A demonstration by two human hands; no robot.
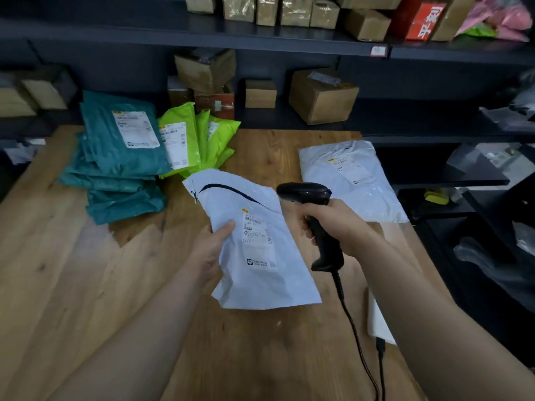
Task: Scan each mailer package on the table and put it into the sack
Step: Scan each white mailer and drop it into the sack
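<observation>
My left hand (212, 247) grips the left edge of a white mailer (254, 270), thumb on top, and holds it label up above the wooden table (86, 270). My right hand (338, 227) grips the handle of a black barcode scanner (314, 215). The scanner's head sits just right of the mailer's upper edge, close to its shipping label. Another white mailer (350, 178) lies flat at the table's right. A stack of teal mailers (121, 157) and several lime green mailers (199, 140) lie at the back left. No sack is in view.
The scanner's black cable (356, 331) trails down toward the table's near edge. A white sheet (376, 319) lies under my right forearm. Dark shelves (289, 44) behind and to the right hold cardboard boxes (321, 96) and bagged parcels.
</observation>
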